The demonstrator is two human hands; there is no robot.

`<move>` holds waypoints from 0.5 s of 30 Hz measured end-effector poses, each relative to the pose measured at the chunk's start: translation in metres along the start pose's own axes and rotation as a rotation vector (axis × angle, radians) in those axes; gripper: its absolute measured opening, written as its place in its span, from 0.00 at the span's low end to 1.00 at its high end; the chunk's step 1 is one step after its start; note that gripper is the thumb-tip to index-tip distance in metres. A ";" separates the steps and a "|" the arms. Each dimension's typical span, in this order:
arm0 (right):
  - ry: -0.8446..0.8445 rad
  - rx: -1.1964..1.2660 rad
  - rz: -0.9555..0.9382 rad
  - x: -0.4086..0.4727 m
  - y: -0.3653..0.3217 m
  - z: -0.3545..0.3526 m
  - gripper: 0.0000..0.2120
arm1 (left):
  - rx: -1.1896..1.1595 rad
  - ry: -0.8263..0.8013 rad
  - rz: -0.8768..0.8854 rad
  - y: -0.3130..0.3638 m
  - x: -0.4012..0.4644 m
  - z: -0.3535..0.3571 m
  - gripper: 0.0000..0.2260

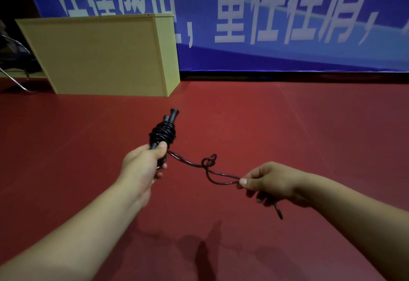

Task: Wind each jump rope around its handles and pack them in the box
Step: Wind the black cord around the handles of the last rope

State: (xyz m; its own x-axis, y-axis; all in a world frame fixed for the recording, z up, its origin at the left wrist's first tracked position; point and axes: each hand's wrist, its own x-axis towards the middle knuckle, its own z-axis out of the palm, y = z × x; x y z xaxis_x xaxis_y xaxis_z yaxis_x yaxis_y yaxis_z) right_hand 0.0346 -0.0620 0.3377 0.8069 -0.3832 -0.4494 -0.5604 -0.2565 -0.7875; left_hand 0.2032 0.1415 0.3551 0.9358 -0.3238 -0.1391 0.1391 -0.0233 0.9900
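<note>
One box (101,55) on the red floor (287,126), well ahead. One jump rope (212,170), two handles (164,130) bundled, mid-air. Left hand (143,163) clamps the handle ends; right hand (270,183) pinches the doubled tail. Cord looks light, springy, slick, kinks easily: one snarl mid-span. Hold near the coil, keep tension.

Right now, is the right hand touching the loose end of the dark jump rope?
Touching. The head view shows the right hand pinching the loose end of the dark jump rope between thumb and fingers.
</note>
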 end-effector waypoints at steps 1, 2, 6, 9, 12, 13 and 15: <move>0.002 -0.016 -0.014 0.000 0.001 0.002 0.10 | 0.025 -0.029 0.014 0.000 -0.002 0.002 0.03; 0.025 -0.042 -0.032 0.000 0.001 0.003 0.10 | 0.049 -0.057 0.028 0.000 -0.004 0.004 0.03; 0.259 -0.093 -0.112 0.005 -0.001 0.003 0.14 | 0.132 -0.100 0.068 -0.002 -0.013 0.012 0.03; 0.362 -0.069 -0.203 0.004 -0.007 0.007 0.12 | 0.149 -0.089 0.081 -0.003 -0.016 0.018 0.06; 0.391 -0.069 -0.333 -0.001 -0.016 0.017 0.07 | 0.159 -0.098 0.091 -0.001 -0.021 0.025 0.06; 0.378 -0.057 -0.370 -0.003 -0.019 0.021 0.09 | 0.153 -0.104 0.090 -0.001 -0.023 0.028 0.06; 0.315 -0.032 -0.427 -0.005 -0.024 0.029 0.16 | 0.155 -0.125 0.070 0.001 -0.027 0.032 0.06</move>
State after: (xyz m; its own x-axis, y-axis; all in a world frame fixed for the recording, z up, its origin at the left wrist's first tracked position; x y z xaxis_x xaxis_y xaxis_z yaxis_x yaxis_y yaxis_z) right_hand 0.0491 -0.0285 0.3472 0.8721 -0.4855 0.0605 -0.2036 -0.4725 -0.8575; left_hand 0.1681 0.1200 0.3606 0.8927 -0.4442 -0.0756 0.0148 -0.1388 0.9902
